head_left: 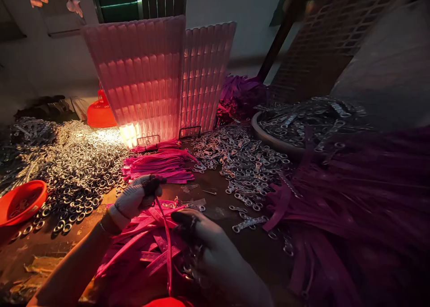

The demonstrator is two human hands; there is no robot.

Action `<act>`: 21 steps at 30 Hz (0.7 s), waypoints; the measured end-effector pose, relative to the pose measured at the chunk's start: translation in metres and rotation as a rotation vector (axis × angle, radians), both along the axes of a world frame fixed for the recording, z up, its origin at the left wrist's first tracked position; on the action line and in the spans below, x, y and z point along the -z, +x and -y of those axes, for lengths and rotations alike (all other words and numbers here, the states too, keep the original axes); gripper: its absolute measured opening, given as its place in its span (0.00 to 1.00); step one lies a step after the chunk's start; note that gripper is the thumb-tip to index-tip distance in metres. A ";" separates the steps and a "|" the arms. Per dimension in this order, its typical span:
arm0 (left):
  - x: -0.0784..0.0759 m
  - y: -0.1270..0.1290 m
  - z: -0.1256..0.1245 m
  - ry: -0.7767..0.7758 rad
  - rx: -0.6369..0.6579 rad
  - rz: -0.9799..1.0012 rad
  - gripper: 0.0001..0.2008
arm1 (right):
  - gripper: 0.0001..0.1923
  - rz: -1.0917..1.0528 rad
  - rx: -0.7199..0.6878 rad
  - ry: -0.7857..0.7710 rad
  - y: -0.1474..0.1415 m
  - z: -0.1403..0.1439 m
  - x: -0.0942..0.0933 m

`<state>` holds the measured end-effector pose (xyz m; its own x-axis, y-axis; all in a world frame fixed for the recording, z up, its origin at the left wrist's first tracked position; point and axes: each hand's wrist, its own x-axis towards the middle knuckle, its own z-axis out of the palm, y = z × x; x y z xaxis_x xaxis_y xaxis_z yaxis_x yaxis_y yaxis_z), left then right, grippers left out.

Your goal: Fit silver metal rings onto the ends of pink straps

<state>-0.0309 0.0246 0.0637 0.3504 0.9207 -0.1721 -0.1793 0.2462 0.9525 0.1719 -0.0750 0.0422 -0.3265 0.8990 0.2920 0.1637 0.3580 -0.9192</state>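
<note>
My left hand (136,200), in a pale glove with dark fingertips, is closed in a pinch on the upper end of a narrow pink strap (169,253). The strap hangs down toward the bottom of the head view. My right hand (210,239) is curled just to the right of it, its fingertips also dark. Shiny metal pieces (191,273) show at the curled fingers of that hand, though their shape is blurred and partly hidden. Beneath both hands lies a loose bundle of pink straps (134,244). Another stack of pink straps (157,166) lies beyond them.
Metal ring-ended pieces (80,163) are heaped at left, with more metal pieces (242,163) at centre right. A red bowl (36,204) stands at left, a red lamp (101,112) behind. Clear ribbed trays (141,78) stand upright. Purple straps (363,208) and a filled basin (265,134) occupy the right.
</note>
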 end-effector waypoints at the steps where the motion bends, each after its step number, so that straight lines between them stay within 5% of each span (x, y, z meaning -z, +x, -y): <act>1: 0.002 0.005 0.007 0.015 0.024 -0.053 0.14 | 0.13 0.061 0.068 0.034 0.006 -0.008 -0.003; 5: 0.008 0.022 0.031 0.048 0.079 -0.180 0.19 | 0.12 0.470 0.300 0.200 0.012 -0.034 -0.006; 11: 0.004 0.024 0.034 0.201 0.154 -0.352 0.20 | 0.09 0.971 0.401 0.431 -0.003 -0.035 0.002; 14: 0.002 0.023 0.032 0.359 0.226 -0.493 0.20 | 0.08 1.010 0.442 0.622 -0.003 -0.033 0.011; 17: 0.006 0.023 0.032 0.317 0.276 -0.513 0.19 | 0.10 1.001 0.426 0.771 0.000 -0.034 0.021; 21: 0.022 0.025 0.035 0.420 0.326 -0.567 0.13 | 0.09 1.001 0.298 0.655 0.006 -0.036 0.028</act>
